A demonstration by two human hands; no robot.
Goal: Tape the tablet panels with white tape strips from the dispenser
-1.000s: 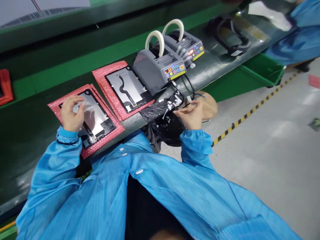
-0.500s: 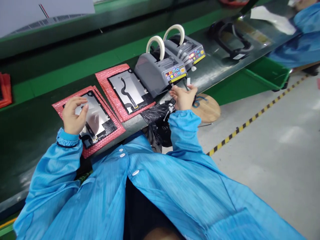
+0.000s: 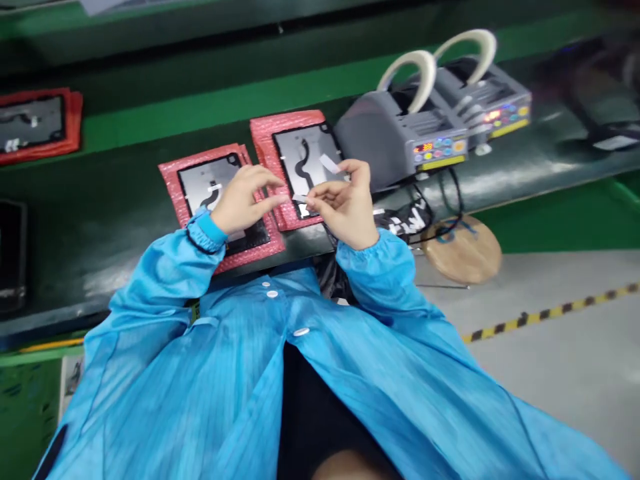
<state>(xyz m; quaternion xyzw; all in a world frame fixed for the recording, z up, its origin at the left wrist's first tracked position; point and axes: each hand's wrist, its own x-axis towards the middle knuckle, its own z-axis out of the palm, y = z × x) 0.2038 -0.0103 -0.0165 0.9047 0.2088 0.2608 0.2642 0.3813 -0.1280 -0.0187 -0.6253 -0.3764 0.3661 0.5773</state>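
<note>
My right hand [image 3: 350,207] pinches short white tape strips: one tape strip [image 3: 329,163] sticks up from a fingertip and another small piece [image 3: 300,199] juts from the thumb side. It hovers over the right display panel [image 3: 315,150], which has a dark ribbon cable [image 3: 303,160] on its silvery back. My left hand [image 3: 245,200] is above the left display panel [image 3: 197,177], fingers and thumb apart, fingertips close to the small tape piece. Whether they touch it is hard to tell. Both panels lie on red bubble-wrap bags [image 3: 170,175]. My left hand hides part of the left panel.
Two grey tape dispensers [image 3: 375,137] with white tape rolls [image 3: 425,80] stand right of the panels. Another panel on red bubble wrap [image 3: 75,127] lies far left. A round wooden stool [image 3: 463,250] and black bag stand by the bench's front edge. Yellow-black floor tape [image 3: 550,312] runs at right.
My right hand has come from the front of the dispenser leftward to the right panel, carrying tape strips. My left hand has moved right, toward it. The view has turned left.
</note>
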